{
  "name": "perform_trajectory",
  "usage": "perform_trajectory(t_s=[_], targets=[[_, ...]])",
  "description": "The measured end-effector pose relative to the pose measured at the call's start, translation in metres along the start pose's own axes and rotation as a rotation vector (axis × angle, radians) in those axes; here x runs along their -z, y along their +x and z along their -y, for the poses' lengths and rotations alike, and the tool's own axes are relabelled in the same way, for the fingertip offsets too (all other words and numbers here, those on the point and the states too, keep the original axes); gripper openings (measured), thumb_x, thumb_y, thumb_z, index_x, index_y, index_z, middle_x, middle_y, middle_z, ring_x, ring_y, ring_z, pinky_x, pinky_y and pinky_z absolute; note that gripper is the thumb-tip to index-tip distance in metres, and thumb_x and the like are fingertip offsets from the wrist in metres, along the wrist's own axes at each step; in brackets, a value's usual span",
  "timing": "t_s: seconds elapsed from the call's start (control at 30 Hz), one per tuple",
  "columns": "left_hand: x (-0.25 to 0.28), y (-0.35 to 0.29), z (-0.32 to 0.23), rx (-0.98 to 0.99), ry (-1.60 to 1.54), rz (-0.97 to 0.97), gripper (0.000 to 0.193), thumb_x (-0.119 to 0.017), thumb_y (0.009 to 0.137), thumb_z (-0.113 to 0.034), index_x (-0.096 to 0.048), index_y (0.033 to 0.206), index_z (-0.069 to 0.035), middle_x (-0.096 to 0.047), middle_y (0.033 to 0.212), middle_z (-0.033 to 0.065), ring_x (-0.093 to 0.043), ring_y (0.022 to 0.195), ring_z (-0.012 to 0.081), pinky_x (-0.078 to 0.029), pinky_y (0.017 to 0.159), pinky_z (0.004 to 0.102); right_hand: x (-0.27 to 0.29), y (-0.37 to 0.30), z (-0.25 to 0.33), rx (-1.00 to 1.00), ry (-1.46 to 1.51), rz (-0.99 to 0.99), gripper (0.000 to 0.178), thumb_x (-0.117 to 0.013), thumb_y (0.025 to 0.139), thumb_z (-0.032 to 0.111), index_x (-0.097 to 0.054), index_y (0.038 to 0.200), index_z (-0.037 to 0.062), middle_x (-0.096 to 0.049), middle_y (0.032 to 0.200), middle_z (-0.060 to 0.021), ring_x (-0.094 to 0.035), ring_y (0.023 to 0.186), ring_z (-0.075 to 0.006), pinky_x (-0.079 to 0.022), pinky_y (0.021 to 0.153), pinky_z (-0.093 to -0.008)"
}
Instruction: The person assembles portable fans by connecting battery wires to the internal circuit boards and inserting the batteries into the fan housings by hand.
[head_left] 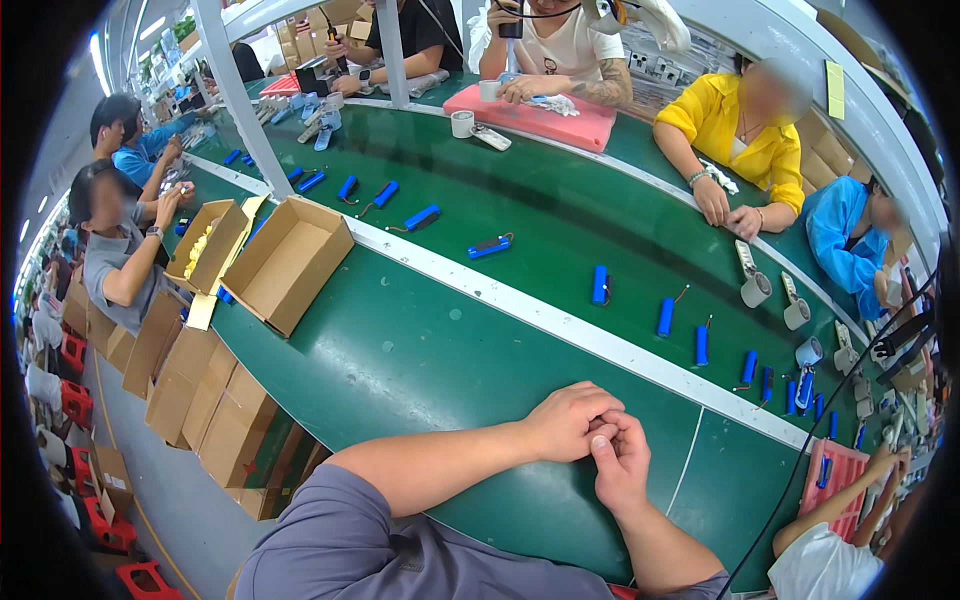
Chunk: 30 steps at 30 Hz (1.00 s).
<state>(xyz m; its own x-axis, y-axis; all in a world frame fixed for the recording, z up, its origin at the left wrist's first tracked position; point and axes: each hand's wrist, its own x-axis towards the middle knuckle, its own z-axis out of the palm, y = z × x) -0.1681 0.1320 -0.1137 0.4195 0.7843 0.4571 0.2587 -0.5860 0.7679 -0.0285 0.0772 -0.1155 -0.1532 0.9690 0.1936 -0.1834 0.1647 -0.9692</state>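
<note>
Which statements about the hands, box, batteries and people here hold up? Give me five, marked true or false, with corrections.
1. The left hand touches the right hand. True.
2. The left hand reaches beyond the white rail. False: it is on the near side.
3. A large open box stands to the left of both hands. True.
4. The batteries lined up beyond the rail are yellow. False: they are blue.
5. The person in yellow is on the far side of the green belt. True.
</note>
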Motion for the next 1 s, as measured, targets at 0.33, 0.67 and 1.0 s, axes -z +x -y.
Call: perform_trajectory(t_s=[0.33, 0.67, 1.0], targets=[[-0.0011, -0.0009, 0.003, -0.006, -0.002, 0.0, 0.023, -0.066, 0.075, -0.011, -0.062, 0.096, -0.002, -0.065, 0.093, 0.0096, -0.061, 0.086, 0.0284, -0.05, 0.074, 0.0371, 0.001, 0.0006, -0.0022, 0.015, -0.009, 0.02, 0.03, -0.056, 0.089, 0.004, -0.045, 0.116, -0.0009, -0.055, 0.1, -0.0081, -0.053, 0.091, -0.0134, -0.046, 0.084, -0.028], [-0.0004, -0.0013, 0.0054, -0.029, 0.017, -0.038, 0.024, -0.066, 0.075, -0.01, -0.063, 0.097, -0.003, -0.064, 0.088, 0.0099, -0.06, 0.083, 0.0277, -0.05, 0.071, 0.0366, -0.0017, 0.0009, -0.0029, -0.011, 0.013, 0.008, 0.029, -0.056, 0.09, 0.008, -0.045, 0.115, -0.0016, -0.057, 0.1, -0.0091, -0.054, 0.092, -0.0139, -0.045, 0.085, -0.0283], [-0.0012, -0.0004, 0.0055, -0.021, 0.016, -0.025, 0.025, -0.067, 0.075, -0.01, -0.063, 0.098, -0.003, -0.064, 0.088, 0.0099, -0.06, 0.083, 0.0274, -0.05, 0.071, 0.0361, 0.0024, 0.0012, -0.0082, 0.002, -0.014, 0.028, 0.029, -0.055, 0.09, 0.008, -0.044, 0.115, -0.0014, -0.056, 0.098, -0.0091, -0.054, 0.091, -0.0137, -0.045, 0.084, -0.0285]])
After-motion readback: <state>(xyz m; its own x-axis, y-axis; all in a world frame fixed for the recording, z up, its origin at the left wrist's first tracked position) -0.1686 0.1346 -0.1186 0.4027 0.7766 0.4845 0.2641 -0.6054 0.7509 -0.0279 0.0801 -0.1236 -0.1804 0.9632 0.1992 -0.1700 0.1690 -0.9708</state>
